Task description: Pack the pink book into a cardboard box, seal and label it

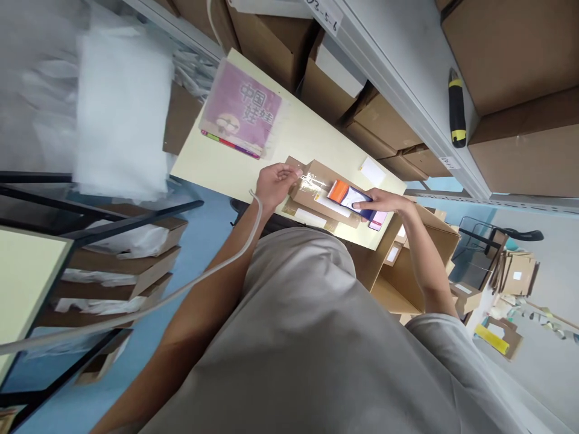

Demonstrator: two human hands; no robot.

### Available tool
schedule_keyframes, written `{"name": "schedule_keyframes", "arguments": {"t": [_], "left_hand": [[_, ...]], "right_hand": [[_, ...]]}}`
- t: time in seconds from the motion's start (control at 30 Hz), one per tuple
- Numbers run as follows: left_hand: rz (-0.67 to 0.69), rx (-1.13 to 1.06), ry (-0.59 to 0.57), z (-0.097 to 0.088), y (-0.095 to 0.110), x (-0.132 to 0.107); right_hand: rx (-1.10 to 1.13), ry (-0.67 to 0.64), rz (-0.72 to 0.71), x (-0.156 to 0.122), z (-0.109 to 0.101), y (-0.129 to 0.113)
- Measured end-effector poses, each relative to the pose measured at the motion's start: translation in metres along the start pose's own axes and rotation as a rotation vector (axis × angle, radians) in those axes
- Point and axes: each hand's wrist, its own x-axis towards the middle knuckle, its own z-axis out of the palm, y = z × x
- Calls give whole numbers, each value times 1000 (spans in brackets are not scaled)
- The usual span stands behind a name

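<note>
My left hand (pixel 277 182) is at the left end of a taped cardboard box (pixel 312 181), its fingertips pinched together. Whatever is between those fingers is too small to make out. Shiny clear tape glints on the box beside them. In my right hand (pixel 382 201) is a flat orange and dark blue item (pixel 344 194) with a white panel, gripped with the thumb on top and held over the box's right part. A pink-and-white flat thing (pixel 378 220) shows just below that hand. White labels lie along the box's near side.
A pale table (pixel 307 129) carries a pink book in a clear sleeve (pixel 244 108) and a white paper (pixel 372 172). Shelves of cartons (pixel 384 120) rise behind. A black-and-yellow utility knife (pixel 456 108) rests on a shelf. A pale hose (pixel 199 277) crosses my left arm.
</note>
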Motion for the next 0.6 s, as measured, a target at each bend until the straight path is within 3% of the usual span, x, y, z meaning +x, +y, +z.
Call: {"name": "schedule_keyframes", "arguments": {"t": [0.43, 0.6], "left_hand": [[-6, 113, -10, -6, -28, 22], [-81, 94, -35, -4, -37, 27]], "right_hand": [[-67, 1, -36, 8, 10, -8], [-80, -27, -28, 12, 7, -8]]}}
